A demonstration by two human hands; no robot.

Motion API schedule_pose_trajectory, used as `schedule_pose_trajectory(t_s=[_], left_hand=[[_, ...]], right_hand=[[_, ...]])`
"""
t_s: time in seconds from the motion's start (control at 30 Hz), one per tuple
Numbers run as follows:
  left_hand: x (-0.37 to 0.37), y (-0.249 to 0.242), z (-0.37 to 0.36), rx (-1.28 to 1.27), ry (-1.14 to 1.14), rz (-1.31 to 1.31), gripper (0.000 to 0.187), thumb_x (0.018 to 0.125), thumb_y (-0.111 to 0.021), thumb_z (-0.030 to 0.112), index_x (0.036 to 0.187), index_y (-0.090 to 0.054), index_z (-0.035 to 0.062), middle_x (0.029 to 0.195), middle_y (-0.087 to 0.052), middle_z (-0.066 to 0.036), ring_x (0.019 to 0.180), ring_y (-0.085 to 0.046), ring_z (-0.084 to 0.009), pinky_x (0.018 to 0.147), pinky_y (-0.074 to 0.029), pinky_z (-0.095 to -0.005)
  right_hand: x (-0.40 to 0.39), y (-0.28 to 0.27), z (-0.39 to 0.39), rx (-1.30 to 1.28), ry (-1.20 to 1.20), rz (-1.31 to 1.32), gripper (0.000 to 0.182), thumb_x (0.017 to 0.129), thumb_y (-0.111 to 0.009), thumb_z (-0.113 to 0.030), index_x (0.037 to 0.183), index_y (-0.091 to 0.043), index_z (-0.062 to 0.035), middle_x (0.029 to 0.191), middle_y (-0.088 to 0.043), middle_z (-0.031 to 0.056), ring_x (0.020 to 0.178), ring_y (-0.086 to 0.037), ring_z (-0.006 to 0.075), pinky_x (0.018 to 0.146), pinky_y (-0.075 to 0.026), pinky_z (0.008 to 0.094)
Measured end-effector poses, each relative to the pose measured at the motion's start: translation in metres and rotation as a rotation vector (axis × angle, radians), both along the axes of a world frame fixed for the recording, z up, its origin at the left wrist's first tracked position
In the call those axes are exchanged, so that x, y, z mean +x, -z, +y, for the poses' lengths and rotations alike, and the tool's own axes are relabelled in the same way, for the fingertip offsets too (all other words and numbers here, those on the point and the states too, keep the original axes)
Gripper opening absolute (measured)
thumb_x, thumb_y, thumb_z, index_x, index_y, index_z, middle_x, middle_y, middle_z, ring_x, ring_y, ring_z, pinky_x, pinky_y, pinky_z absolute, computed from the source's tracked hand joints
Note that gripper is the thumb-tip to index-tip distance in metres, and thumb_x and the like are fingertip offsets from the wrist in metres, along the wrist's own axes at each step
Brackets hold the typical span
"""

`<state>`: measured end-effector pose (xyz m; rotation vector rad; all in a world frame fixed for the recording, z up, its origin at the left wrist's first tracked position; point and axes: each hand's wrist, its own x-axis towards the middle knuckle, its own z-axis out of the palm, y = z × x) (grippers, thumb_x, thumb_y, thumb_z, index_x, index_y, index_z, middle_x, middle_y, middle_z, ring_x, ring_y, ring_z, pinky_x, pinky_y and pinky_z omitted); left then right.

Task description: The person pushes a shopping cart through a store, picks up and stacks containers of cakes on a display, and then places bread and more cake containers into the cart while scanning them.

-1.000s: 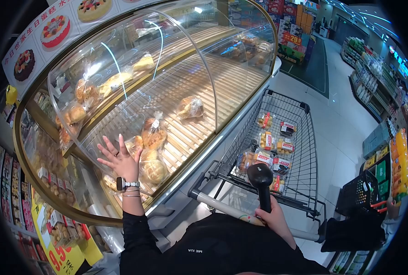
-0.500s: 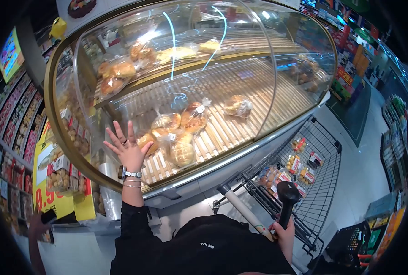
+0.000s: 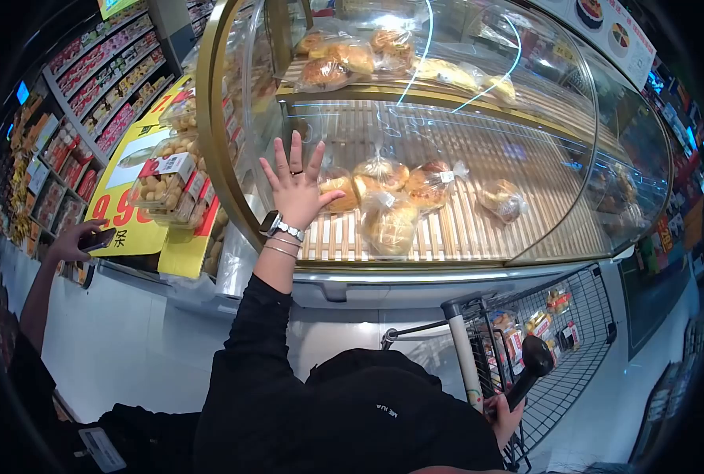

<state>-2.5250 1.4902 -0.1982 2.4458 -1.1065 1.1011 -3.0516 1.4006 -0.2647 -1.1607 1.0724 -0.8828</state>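
Note:
My left hand [image 3: 299, 192] is spread flat against or just before the clear front of the bakery case [image 3: 439, 272], fingers apart and holding nothing. Behind it, bagged breads [image 3: 391, 225] lie on a slatted wooden shelf, and a single bagged bun [image 3: 502, 201] sits farther right. More bagged breads [image 3: 338, 63] rest on the upper shelf. At the lower right, my right hand [image 3: 507, 419] is wrapped round the cart handle [image 3: 466, 355], beside a black knob-ended bar [image 3: 534, 363]. Packed foods [image 3: 540, 325] lie in the wire cart.
Another person's hand [image 3: 79, 241] holds a phone [image 3: 97, 240] at the left. Clear boxes of small round food [image 3: 166, 189] stand on a yellow price sign [image 3: 119, 207] beside the case. Stocked shelves [image 3: 103, 71] rise behind. The cart basket [image 3: 577, 371] stands along the case's right front.
The view has turned left, so the case and cart appear farther right. More of the other person at the left shows. My left hand remains spread and my right hand stays on the handle.

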Motion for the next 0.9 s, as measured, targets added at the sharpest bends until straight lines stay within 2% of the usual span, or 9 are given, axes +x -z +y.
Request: schedule_pose_trajectory(t_s=[0.3,0.37,0.57,0.7,0.73,0.8,0.83,0.9], left_hand=[[0.015,0.000,0.022,0.048,-0.071,-0.033,0.110,0.057,-0.056,0.073,0.144,-0.006,0.0282,0.149,0.002,-0.015,0.136,0.006,-0.0394,0.103,0.002,-0.0617],[0.020,0.002,0.026,0.014,-0.057,-0.029,0.110,0.054,-0.056,0.074,0.143,-0.007,0.0318,0.150,0.003,-0.011,0.136,0.006,-0.0390,0.103,0.001,-0.0627],[0.022,-0.002,0.035,0.037,-0.063,0.006,0.109,0.056,-0.056,0.073,0.143,-0.006,0.0312,0.150,0.003,-0.012,0.136,0.007,-0.0381,0.103,0.004,-0.0618],[0.025,-0.002,0.040,0.110,-0.162,-0.081,0.111,0.056,-0.056,0.072,0.144,-0.006,0.0262,0.149,0.002,-0.015,0.136,0.005,-0.0398,0.104,-0.005,-0.0606],[0.026,-0.001,0.040,0.089,-0.143,-0.098,0.111,0.056,-0.057,0.071,0.144,-0.007,0.0248,0.149,0.001,-0.015,0.136,0.002,-0.0403,0.104,-0.006,-0.0610],[0.031,0.002,0.043,0.106,-0.138,-0.138,0.111,0.056,-0.058,0.070,0.144,-0.009,0.0232,0.149,0.000,-0.017,0.136,0.001,-0.0404,0.104,-0.007,-0.0611],[0.034,0.006,0.045,0.099,-0.126,-0.202,0.111,0.057,-0.058,0.069,0.144,-0.009,0.0223,0.149,-0.001,-0.017,0.136,0.002,-0.0398,0.105,-0.008,-0.0598],[0.032,0.004,0.046,0.105,-0.138,-0.227,0.108,0.061,-0.058,0.067,0.144,-0.007,0.0217,0.149,0.002,-0.017,0.136,0.002,-0.0390,0.105,-0.010,-0.0580]], right_hand=[[0.009,-0.010,-0.005,0.018,-0.017,-0.029,0.043,0.078,-0.059,-0.008,0.114,-0.039,0.0064,0.079,-0.050,0.0094,0.063,-0.054,0.0165,0.063,-0.048,0.0306],[0.011,-0.011,-0.005,0.013,-0.020,-0.030,0.043,0.078,-0.058,-0.007,0.114,-0.039,0.0064,0.079,-0.050,0.0097,0.063,-0.054,0.0164,0.063,-0.048,0.0304],[0.015,-0.005,-0.004,-0.024,0.002,-0.045,0.041,0.077,-0.056,-0.003,0.114,-0.040,0.0052,0.078,-0.049,0.0079,0.064,-0.053,0.0152,0.064,-0.048,0.0297],[0.017,-0.020,0.004,0.006,-0.013,-0.033,0.041,0.076,-0.057,-0.003,0.114,-0.041,0.0023,0.076,-0.048,0.0053,0.065,-0.053,0.0140,0.064,-0.048,0.0287],[0.025,-0.020,-0.001,-0.022,0.071,-0.080,0.041,0.076,-0.057,-0.003,0.114,-0.041,0.0023,0.076,-0.048,0.0053,0.065,-0.053,0.0140,0.064,-0.048,0.0287],[0.022,-0.021,0.004,0.040,0.059,-0.107,0.043,0.075,-0.063,-0.006,0.113,-0.043,-0.0031,0.079,-0.049,0.0023,0.068,-0.052,0.0107,0.059,-0.044,0.0248],[0.022,-0.038,0.005,0.136,0.021,-0.091,0.044,0.075,-0.065,-0.008,0.113,-0.044,-0.0025,0.080,-0.048,0.0014,0.071,-0.050,0.0090,0.061,-0.042,0.0230],[0.019,-0.022,0.002,0.036,0.002,-0.040,0.045,0.075,-0.067,-0.012,0.113,-0.045,-0.0015,0.084,-0.050,0.0028,0.077,-0.049,0.0100,0.071,-0.042,0.0243]])
